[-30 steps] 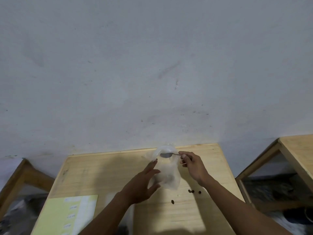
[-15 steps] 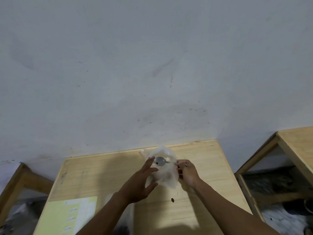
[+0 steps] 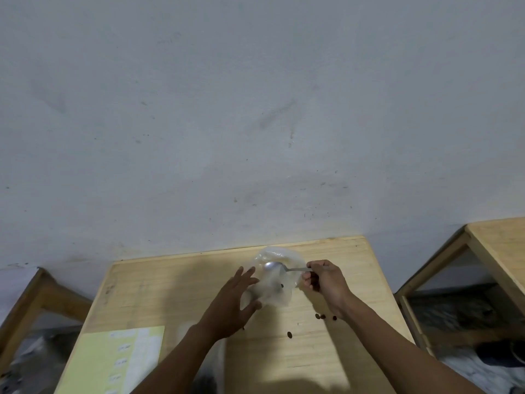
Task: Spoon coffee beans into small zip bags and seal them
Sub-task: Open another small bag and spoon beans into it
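The left hand point(image 3: 231, 304) is reaching forward over the wooden table point(image 3: 170, 282) with its fingers straight and spread; the fingertips and thumb are touching the left side of a clear plastic bag point(image 3: 279, 280), and they are not curling around it. The bag is standing between the two hands with its mouth open at the top. The right hand point(image 3: 326, 281) is just to the right of the bag, and its fingers are curling around the handle of a metal spoon point(image 3: 284, 268). The spoon is lying almost level, with its bowl over the mouth of the bag, to the left of the right hand. One dark coffee bean point(image 3: 281, 285) is showing through the plastic. A few loose coffee beans point(image 3: 321, 316) are lying on the table near the right wrist, and one more is lying a bit nearer to the person. Near the left forearm, at the near left part of the table, a pale yellow sheet point(image 3: 113, 362) is lying flat; it is carrying some small printed marks, but they are too blurred to read.
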Tool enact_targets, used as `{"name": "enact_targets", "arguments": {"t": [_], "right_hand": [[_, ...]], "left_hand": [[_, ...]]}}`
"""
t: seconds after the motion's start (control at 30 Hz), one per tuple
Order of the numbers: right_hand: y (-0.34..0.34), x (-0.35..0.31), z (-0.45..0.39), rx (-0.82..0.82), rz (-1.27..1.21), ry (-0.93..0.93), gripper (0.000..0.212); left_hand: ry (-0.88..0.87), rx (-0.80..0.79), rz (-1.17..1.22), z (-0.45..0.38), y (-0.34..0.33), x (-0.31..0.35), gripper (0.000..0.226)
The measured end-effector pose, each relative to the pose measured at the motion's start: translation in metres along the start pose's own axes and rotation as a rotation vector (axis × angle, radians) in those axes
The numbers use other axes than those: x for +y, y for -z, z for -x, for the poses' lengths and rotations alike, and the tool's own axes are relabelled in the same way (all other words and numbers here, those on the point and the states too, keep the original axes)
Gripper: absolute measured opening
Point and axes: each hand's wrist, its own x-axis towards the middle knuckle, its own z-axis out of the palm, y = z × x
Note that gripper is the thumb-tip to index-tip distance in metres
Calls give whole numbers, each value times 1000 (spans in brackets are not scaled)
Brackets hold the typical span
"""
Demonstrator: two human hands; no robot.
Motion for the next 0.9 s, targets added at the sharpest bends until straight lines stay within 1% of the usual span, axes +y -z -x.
{"name": "enact_targets", "arguments": {"t": [0.1,0.2,0.33,0.5,0.57,0.67,0.73,0.8,0.9], "right_hand": [[13,-13,9,-6,35,107,16],[25,-26,18,10,62,187,21],[36,-38,29,60,107,278,29],[36,-52,48,101,94,410,30],[30,-55,56,76,127,486,29],[21,-54,66,-66,348,590,23],[15,-53,69,-150,481,637,19],[12,-56,71,-165,520,685,18],[12,-63,73,-109,465,733,17]], "left_hand": [[64,82,101,2,-3,2,63],[111,122,126,5,-8,7,57],[155,152,191,11,-14,8,57],[198,186,250,19,-16,11,59],[223,197,267,19,-15,15,58],[226,204,312,19,-14,21,57],[222,209,331,19,-14,24,59],[215,210,341,20,-15,25,63],[225,223,376,23,-15,27,61]]}}
